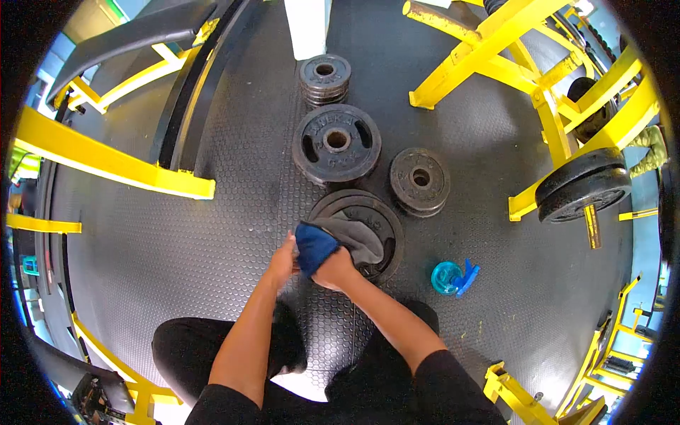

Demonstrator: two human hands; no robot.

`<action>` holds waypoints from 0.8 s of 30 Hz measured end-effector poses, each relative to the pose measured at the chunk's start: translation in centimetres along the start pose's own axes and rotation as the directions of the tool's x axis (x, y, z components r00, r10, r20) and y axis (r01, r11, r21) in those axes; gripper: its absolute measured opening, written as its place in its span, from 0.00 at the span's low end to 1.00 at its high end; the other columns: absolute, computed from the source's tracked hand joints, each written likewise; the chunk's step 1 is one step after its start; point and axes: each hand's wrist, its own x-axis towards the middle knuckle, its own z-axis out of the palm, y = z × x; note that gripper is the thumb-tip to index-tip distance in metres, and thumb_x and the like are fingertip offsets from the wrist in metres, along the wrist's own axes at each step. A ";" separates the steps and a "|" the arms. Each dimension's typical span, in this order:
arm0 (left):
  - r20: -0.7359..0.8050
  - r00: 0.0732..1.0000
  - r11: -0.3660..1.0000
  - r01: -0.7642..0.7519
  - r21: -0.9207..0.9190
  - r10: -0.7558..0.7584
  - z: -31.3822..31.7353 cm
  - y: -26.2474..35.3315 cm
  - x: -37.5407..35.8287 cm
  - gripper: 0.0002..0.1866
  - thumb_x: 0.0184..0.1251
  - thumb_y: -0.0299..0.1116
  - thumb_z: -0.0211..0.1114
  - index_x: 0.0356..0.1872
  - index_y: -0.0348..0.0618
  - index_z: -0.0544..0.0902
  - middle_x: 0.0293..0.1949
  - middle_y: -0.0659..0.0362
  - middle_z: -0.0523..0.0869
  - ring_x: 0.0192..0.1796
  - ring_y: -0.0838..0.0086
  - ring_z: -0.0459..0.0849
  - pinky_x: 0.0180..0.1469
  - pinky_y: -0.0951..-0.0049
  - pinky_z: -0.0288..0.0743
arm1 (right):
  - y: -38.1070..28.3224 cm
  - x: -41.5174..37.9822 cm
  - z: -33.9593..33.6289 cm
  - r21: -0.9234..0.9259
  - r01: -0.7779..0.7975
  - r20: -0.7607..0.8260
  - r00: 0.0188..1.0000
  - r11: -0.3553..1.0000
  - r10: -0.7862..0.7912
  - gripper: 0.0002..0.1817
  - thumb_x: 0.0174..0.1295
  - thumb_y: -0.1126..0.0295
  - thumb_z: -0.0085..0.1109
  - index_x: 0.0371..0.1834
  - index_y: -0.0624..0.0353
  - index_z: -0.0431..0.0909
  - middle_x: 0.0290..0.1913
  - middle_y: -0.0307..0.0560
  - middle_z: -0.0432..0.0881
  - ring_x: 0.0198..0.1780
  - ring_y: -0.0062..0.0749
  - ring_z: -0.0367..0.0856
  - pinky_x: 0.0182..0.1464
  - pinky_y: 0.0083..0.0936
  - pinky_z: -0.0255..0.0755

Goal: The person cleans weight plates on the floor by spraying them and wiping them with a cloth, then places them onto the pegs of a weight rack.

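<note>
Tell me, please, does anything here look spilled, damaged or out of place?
Nothing stands out. The weight plates lie flat in stacks on the rubber floor, the spray bottle stands beside them with no puddle, and both hands, left hand and right hand, hold a blue-grey cloth on the nearest plate.

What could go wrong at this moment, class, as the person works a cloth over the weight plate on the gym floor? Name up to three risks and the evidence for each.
1. The left hand grips the edge of the weight plate; if the plate shifts, fingers might be pinched.
2. The spray bottle lies on its side on the floor near the right arm; it might leak or get knocked.
3. The cloth under the right hand could slip on the metal.
</note>
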 end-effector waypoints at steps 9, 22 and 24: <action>0.005 0.997 0.994 -0.080 0.075 0.079 0.6 0.3 -1.0 0.44 0.73 0.64 0.48 0.81 0.59 0.42 0.47 0.48 0.86 0.41 0.63 0.85 0.44 0.64 0.74 | 7.6 1.8 -2.4 -0.151 -0.284 -0.375 0.903 0.947 0.211 0.33 0.61 0.42 0.53 0.66 0.44 0.75 0.73 0.48 0.70 0.77 0.46 0.59 0.77 0.55 0.44; -0.007 0.988 0.964 -0.146 0.222 0.151 1.9 1.2 -2.5 0.46 0.72 0.66 0.48 0.81 0.50 0.45 0.48 0.47 0.85 0.40 0.66 0.86 0.49 0.60 0.73 | 0.8 -9.1 5.1 0.680 -0.697 -0.171 0.149 0.226 0.974 0.41 0.68 0.38 0.45 0.36 0.76 0.84 0.42 0.76 0.83 0.47 0.68 0.83 0.52 0.52 0.75; -0.009 0.987 0.959 -0.155 0.236 0.162 1.8 0.9 -2.6 0.46 0.72 0.66 0.48 0.81 0.49 0.46 0.48 0.46 0.85 0.41 0.66 0.86 0.51 0.58 0.74 | -1.7 -6.8 7.8 0.815 -0.575 -0.081 0.008 0.071 0.997 0.43 0.68 0.36 0.45 0.37 0.76 0.84 0.43 0.76 0.83 0.47 0.68 0.83 0.52 0.52 0.74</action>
